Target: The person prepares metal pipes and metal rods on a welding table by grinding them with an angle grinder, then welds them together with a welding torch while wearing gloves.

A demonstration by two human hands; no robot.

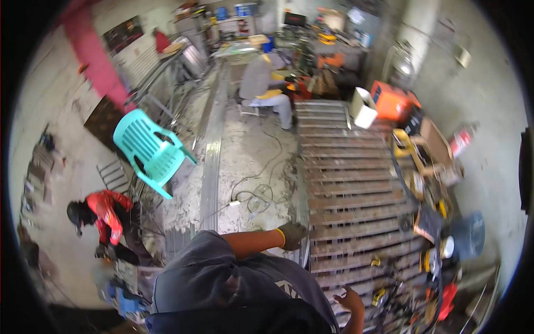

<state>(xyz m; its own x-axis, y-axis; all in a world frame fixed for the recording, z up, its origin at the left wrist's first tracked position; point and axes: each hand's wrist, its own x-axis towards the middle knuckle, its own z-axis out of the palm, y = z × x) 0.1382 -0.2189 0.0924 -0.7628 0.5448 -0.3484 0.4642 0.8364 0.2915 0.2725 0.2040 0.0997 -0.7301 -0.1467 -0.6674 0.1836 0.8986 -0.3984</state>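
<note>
My left hand (292, 235), in a dark glove with a yellow cuff, is closed at the near left edge of the slatted metal table (356, 207). A long metal strip (304, 253) runs along that edge, right beside the glove. What the fingers hold, if anything, is hidden. My right hand (350, 301) is bare and hovers over the front slats with its fingers apart, holding nothing. Close to its right, a yellow and black tape measure (379, 296) lies on the slats.
A turquoise plastic chair (149, 149) stands left. One person in red (108, 214) bends at lower left; another in grey (261, 83) sits at the back. A cable (258, 193) coils on the floor. Boxes (434, 142) and a blue bucket (468, 235) line the right side.
</note>
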